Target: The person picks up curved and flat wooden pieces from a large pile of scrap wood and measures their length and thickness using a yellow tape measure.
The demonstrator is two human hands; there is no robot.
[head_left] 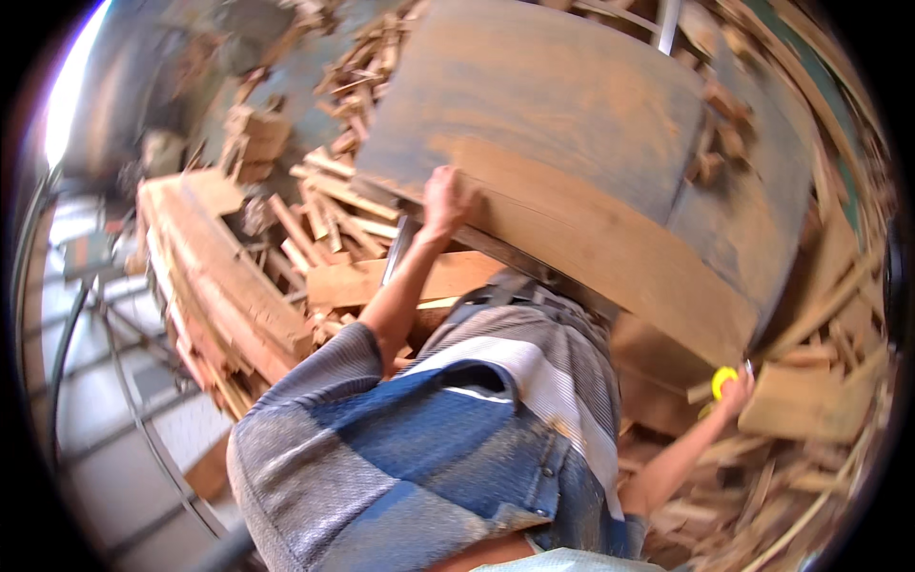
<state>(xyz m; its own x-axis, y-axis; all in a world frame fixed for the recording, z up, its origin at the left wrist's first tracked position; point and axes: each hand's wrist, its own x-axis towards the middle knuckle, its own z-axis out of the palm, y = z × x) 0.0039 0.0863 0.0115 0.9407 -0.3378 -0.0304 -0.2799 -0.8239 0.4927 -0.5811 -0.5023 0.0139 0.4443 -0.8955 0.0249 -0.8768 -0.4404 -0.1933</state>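
A long flat wooden board lies along the near edge of a worn grey worktable dusted with sawdust. At the board's left end, my left hand is closed on it, fingers bent over the wood. My right hand is out to the right, just off the board's right end. It grips a small rounded yellow tape measure, partly covered by the fingers and blurred. A bit of shiny metal shows beside the fingertips, close to the board's corner.
To the left is a stack of long planks, with loose offcuts piled behind it. Wood scraps cover the floor at lower right. Small wood pieces lie on the table's right part. A metal-framed rack stands at far left.
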